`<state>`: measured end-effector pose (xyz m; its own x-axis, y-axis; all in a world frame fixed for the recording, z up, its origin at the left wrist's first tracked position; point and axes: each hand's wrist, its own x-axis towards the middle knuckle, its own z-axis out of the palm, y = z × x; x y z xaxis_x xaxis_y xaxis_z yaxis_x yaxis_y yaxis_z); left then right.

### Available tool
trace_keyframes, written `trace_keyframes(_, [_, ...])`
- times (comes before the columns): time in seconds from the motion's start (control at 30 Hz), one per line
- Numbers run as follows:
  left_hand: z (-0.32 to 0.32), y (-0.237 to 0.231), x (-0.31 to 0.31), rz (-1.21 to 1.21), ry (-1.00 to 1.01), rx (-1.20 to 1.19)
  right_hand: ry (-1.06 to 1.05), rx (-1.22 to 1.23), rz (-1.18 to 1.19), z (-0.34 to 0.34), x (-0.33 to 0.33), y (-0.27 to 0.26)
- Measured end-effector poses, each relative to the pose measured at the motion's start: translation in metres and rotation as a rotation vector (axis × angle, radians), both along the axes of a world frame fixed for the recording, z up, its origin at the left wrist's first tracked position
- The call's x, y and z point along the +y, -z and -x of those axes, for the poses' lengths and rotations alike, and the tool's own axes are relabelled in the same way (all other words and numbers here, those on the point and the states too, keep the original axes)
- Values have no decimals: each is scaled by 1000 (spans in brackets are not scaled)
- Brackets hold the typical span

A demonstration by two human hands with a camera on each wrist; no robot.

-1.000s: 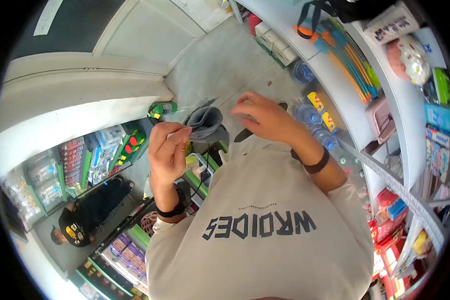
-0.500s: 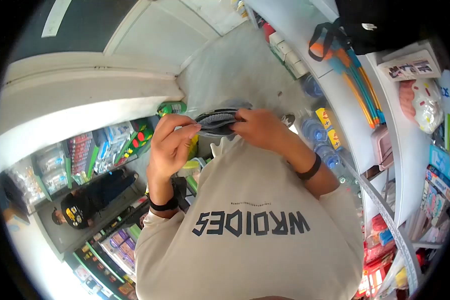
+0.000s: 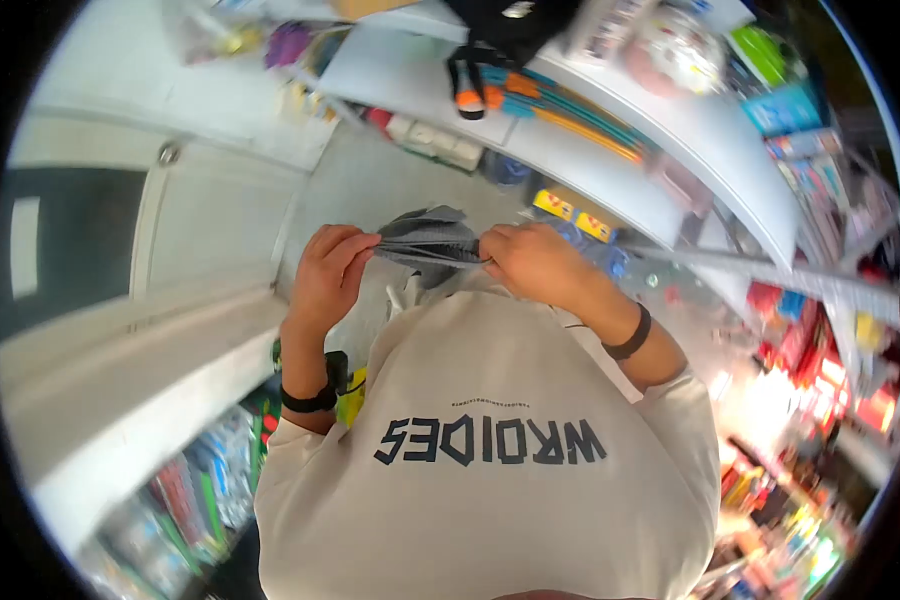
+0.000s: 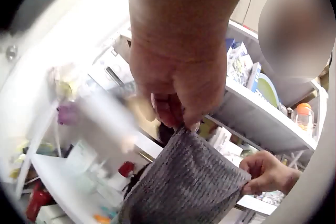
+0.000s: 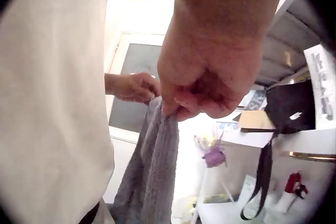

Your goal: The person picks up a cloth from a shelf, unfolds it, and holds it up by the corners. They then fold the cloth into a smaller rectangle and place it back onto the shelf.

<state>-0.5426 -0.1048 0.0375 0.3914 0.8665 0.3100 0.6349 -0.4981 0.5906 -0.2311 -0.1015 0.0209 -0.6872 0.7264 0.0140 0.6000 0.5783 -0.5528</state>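
Hanging grey cloth (image 4: 184,176), cropped in wrist views

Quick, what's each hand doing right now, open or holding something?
Left hand: holding, pinching one side of the gray cloth.
Right hand: holding, pinching the cloth's other side.

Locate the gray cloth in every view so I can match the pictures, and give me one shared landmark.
Head: gray cloth above center, between left hand and right hand.
Left wrist: gray cloth, bottom middle, below the large left hand.
Right wrist: gray cloth, lower left of center, beside the pale shirt.
Landmark: purple item, top left in head, far left in left wrist, lower right in right wrist.
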Motion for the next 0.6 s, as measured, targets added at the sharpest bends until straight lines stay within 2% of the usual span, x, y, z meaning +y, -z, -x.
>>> trace_keyframes(0.13, [-18,20,27,66,283,-28,271,81,105,-23,-47,-21])
trace_keyframes(0.23, [-51,38,38,58,493,-84,521,344,-41,-38,-94,-26])
trace_keyframes(0.33, [-93,49,30,50,637,-181,792,427,-104,-51,-143,-35])
trace_keyframes(0.4, [-123,44,19,18,730,-234,967,431,-141,-58,-176,-38])
trace_keyframes(0.47, [-156,33,1,25,790,-348,1111,434,-338,-67,-204,-36])
trace_keyframes(0.53, [-188,22,-17,38,895,-362,1254,525,-384,-79,-231,-32])
trace_keyframes(0.6, [-218,16,-36,15,882,-422,1364,601,-406,-96,-252,-27])
